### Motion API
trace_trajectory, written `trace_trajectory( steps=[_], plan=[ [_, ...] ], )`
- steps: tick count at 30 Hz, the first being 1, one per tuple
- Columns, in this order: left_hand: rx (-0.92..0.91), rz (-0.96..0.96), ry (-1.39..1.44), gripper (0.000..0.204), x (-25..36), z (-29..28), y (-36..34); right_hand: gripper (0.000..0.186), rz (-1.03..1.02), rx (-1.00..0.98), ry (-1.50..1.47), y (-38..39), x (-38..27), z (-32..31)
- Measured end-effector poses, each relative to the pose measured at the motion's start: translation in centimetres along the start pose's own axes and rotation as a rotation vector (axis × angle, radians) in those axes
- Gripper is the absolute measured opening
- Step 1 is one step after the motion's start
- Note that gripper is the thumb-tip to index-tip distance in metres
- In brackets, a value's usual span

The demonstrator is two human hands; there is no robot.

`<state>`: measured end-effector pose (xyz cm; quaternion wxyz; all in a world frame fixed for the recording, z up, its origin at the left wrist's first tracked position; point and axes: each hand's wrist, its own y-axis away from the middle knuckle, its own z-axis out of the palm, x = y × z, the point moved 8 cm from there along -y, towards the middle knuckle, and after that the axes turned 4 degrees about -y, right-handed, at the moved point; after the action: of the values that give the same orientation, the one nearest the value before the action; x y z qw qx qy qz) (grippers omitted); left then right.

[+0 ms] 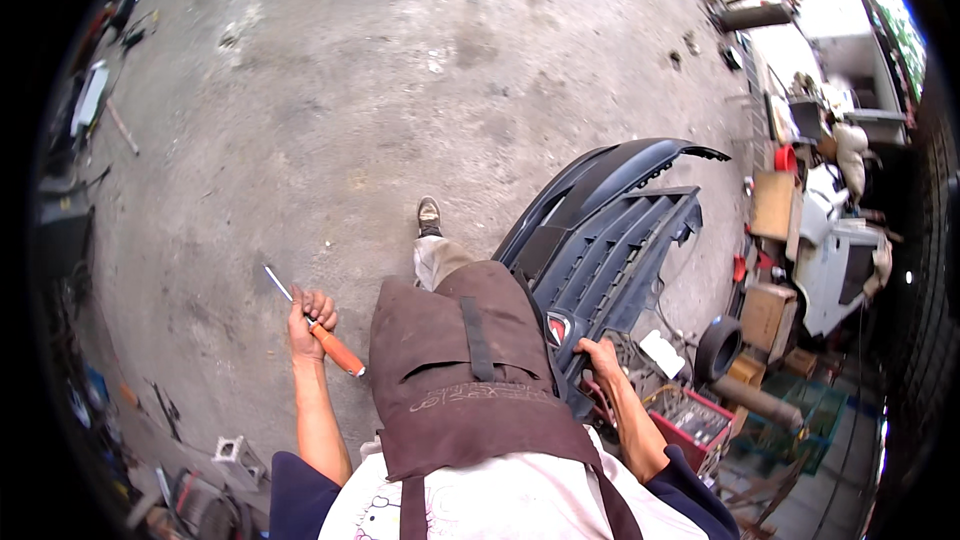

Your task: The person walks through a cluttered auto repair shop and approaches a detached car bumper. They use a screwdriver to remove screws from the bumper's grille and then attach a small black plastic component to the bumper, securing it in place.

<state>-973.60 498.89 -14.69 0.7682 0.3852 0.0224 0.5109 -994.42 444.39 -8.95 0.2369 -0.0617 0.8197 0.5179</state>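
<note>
My left hand (312, 315) is closed around a screwdriver (338, 350) with an orange handle; its metal shaft points forward and to the left. On the other side, my right hand (598, 352) grips the near edge of a dark car bumper (590, 230), its fingers partly hidden behind it. The bumper is long and curved, with slatted grille openings and a small red-and-silver badge close to my hand. It leans at my right side and reaches forward past my brown apron (470, 340).
Concrete floor (330, 90) spreads ahead and left. Along the right lie a tire (718, 348), a red machine (695, 420), cardboard boxes (768, 318) and a white car panel (840, 275). A hollow block (238, 460) stands at the lower left, near assorted parts.
</note>
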Motion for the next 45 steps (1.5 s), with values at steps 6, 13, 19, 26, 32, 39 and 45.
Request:
trace_trajectory(
  steps=[6,13,19,26,32,39,45],
  plan=[
    [-0.011,0.098,0.02,0.05,5.3,2.1,-0.6,0.019,-0.239,-0.049,0.137,-6.4,-8.4,6.5],
    [0.031,0.187,0.087,0.051,5.9,-1.1,1.5,0.029,-0.399,-0.089,0.305,-5.4,-13.3,12.3],
    [0.024,0.268,0.184,0.053,22.1,-2.1,-5.7,0.031,-0.341,-0.185,0.64,-5.5,-28.7,26.5],
    [-0.064,0.293,0.356,0.05,39.5,-7.7,-14.8,0.063,-0.496,-0.212,1.094,-1.6,-35.3,43.0],
    [-0.214,0.345,0.408,0.049,60.4,-7.4,-20.7,0.061,-0.648,-0.212,1.228,3.4,-46.3,60.6],
    [-0.257,0.444,0.39,0.047,79.7,-8.5,-24.0,0.052,-0.63,-0.479,1.259,3.6,-60.3,82.7],
    [-0.202,0.625,0.602,0.043,91.8,-15.6,-25.6,0.046,-0.822,-0.627,1.225,6.5,-70.5,101.3]
  ],
)
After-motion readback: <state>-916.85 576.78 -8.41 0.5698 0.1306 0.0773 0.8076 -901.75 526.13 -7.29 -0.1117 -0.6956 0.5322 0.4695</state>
